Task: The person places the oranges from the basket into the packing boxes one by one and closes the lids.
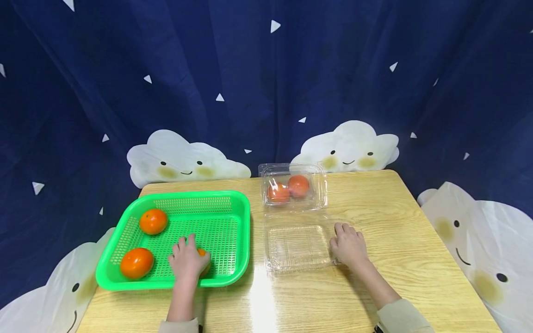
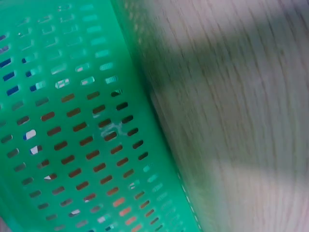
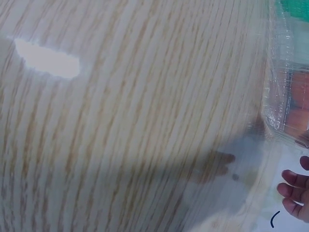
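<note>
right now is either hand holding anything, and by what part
The left hand grips an orange fruit in the green basket, fingers over its top. The right hand only rests against the edge of the clear plastic box.

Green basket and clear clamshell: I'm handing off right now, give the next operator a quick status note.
Left hand grips an orange fruit inside the green basket.
Right hand rests on the table beside the clear clamshell's open lid, seemingly steadying it.
Done: two fruits in the clamshell tray.
Left: three fruits in the basket, counting the gripped one; two loose fruits. Lid not closed.
</note>
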### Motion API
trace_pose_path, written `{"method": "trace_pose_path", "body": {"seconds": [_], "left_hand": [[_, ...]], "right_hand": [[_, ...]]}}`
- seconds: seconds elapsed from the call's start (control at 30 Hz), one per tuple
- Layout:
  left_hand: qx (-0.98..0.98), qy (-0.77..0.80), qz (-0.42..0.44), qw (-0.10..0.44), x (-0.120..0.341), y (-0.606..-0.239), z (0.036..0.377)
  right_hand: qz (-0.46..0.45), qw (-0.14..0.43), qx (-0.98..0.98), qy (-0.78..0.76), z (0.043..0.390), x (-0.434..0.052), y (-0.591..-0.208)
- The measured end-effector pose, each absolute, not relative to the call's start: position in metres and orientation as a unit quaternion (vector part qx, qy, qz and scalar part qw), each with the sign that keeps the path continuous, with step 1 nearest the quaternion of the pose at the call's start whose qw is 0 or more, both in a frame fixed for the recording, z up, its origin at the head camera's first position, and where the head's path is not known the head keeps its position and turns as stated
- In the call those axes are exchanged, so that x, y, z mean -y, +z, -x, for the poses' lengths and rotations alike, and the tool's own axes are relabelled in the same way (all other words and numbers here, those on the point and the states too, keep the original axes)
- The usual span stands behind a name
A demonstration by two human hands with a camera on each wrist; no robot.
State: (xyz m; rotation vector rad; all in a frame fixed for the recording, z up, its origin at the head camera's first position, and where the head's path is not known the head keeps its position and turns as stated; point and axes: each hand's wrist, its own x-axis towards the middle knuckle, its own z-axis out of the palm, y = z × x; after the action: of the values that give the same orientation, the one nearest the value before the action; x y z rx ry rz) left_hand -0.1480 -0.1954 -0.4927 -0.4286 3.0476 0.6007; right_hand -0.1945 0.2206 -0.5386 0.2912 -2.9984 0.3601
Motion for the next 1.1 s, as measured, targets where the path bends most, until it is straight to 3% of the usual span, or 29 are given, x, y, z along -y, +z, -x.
{"method": "trace_pose_path", "body": {"seconds": [0.57, 1.1], "left_hand": [[-0.973, 0.193, 0.123, 0.038, 0.199, -0.489, 0.137], [-0.971, 0.205, 0.12, 0.003, 0.197, -0.49, 0.14]], "right_hand": [[-0.093, 0.059, 0.987, 0.118, 0.195, -0.22, -0.54], [-0.085, 0.046, 0.987, 0.124, 0.195, -0.219, -0.538]]}}
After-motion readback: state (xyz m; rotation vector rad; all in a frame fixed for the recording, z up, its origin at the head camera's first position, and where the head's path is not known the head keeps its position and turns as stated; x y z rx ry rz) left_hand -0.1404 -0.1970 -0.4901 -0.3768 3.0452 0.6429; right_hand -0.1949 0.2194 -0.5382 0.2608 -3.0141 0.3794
